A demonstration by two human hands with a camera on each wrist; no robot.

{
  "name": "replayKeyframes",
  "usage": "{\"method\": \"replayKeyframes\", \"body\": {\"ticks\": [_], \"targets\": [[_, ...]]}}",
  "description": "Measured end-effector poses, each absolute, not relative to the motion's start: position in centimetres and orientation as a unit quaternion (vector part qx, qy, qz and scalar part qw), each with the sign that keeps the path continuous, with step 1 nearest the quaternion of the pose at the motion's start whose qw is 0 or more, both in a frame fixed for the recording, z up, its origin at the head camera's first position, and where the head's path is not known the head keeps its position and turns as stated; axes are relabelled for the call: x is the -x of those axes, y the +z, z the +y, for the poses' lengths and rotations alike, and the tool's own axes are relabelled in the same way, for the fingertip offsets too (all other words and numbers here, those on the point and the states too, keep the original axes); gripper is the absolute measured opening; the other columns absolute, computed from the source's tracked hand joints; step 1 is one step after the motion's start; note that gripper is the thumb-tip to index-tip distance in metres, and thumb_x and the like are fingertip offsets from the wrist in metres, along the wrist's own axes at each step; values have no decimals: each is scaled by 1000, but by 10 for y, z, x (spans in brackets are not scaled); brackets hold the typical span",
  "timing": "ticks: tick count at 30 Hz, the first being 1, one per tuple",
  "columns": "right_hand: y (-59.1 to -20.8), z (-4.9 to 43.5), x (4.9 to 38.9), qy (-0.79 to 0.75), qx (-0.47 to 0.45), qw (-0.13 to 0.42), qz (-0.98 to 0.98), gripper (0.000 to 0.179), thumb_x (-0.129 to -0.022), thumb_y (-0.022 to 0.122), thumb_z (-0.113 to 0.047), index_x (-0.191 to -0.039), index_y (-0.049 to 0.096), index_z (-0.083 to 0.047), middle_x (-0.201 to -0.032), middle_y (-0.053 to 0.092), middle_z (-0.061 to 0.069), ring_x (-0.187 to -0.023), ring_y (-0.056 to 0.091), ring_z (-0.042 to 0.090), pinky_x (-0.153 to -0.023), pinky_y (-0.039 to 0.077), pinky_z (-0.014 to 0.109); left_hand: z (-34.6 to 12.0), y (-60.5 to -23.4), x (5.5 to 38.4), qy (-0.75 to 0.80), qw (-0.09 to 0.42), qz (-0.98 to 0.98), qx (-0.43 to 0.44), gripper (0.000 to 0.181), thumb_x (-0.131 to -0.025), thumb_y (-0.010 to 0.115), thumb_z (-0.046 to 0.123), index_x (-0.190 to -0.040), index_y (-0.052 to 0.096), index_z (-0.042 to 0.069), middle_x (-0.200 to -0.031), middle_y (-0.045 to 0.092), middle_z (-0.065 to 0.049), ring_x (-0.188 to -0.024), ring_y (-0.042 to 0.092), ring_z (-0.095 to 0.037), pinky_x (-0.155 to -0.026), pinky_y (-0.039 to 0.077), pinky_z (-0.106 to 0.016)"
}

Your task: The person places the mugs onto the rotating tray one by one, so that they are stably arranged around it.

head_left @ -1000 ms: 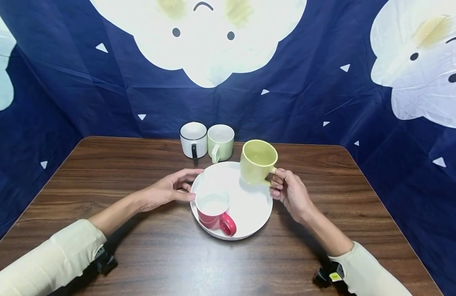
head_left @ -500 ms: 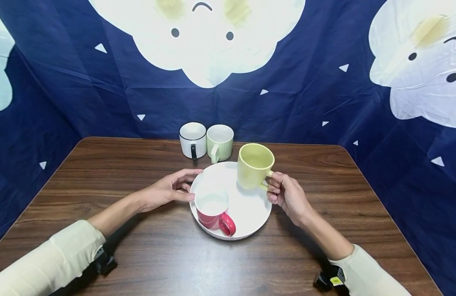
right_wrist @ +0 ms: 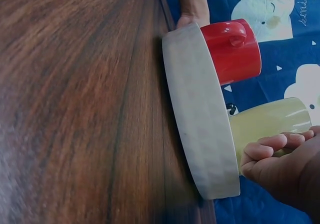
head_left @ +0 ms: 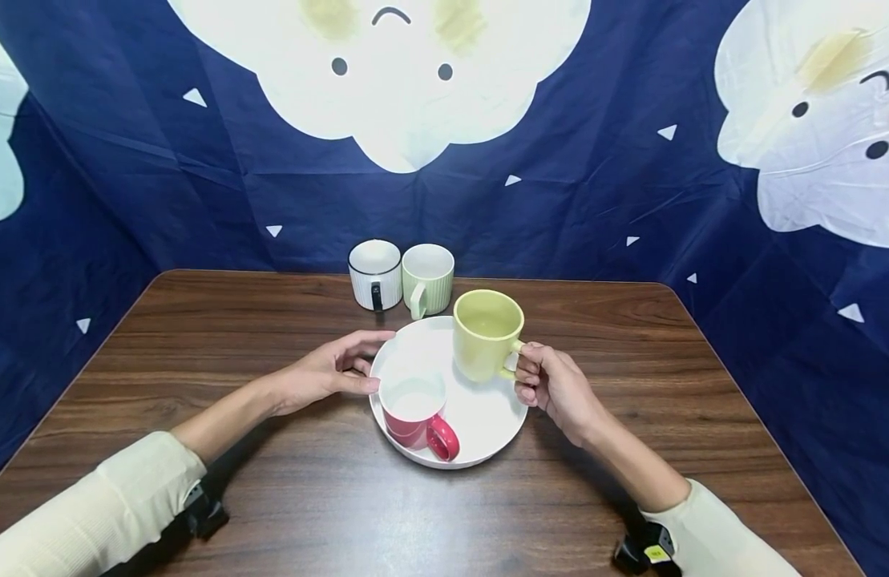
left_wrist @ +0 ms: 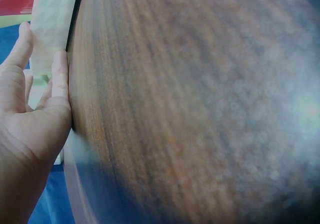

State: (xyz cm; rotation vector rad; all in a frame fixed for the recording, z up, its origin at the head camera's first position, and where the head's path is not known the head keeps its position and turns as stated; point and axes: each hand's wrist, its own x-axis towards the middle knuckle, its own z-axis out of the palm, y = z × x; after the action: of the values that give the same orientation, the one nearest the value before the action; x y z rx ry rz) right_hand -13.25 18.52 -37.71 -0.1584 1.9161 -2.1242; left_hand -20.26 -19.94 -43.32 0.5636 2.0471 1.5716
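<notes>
My right hand grips a yellow-green mug by its handle. The mug is upright over the far right part of a round white tray; in the right wrist view its lower end is hidden behind the tray's rim. A red mug with a white inside stands at the tray's near left, handle turned to the near right. My left hand touches the tray's left rim with spread fingers. In the left wrist view the fingertips lie against the tray's side wall.
Behind the tray stand a white ribbed mug with a black rim and handle, and a pale green ribbed mug, side by side. The wooden table ends at a dark blue cloth with white clouds.
My right hand has brought the yellow-green mug left and nearer over the tray. The left hand, the tray and the red mug have stayed put.
</notes>
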Motion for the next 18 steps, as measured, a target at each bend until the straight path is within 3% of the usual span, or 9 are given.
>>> {"method": "replayKeyframes", "body": {"ticks": [18], "targets": [[-375,183,126,-696,71,183,691,31,-116,38,-19,-86,37,-11,-82,35,-1,-71,39,11,-64,33,23,-200,-434,203,578,249,748,-209,85,-100,86,12,-172,44,24,-144,64,-7,-113,68,-20,-99,56,-28]]}}
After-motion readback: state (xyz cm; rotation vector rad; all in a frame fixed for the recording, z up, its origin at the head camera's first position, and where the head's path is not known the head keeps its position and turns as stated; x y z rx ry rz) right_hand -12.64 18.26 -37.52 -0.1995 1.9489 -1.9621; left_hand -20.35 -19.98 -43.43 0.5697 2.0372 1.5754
